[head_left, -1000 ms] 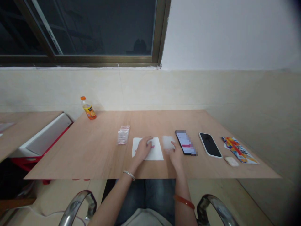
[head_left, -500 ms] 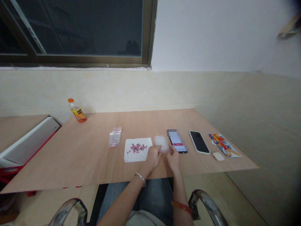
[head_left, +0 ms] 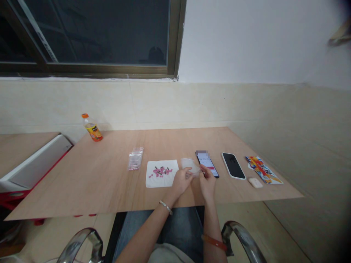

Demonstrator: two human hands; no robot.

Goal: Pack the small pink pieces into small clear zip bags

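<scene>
- Pinching a clear plastic piece point(head_left: 189, 165), the left grip point(head_left: 181, 182) and right grip point(head_left: 207, 183) are both closed on its near edge, now lifted off the counter point(head_left: 82, 186).
- It sits at 12 o'clock from the grips, with a smartphone point(head_left: 207, 164) at 1 o'clock.
- A paper napkin point(head_left: 161, 180) with pink bits lies at 10 o'clock.

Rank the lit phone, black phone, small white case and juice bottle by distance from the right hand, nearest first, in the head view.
From the right hand:
1. lit phone: right at the fingertips, just ahead.
2. black phone: next along, to the right.
3. small white case: further right.
4. juice bottle: far left, at the table's back corner.
</scene>
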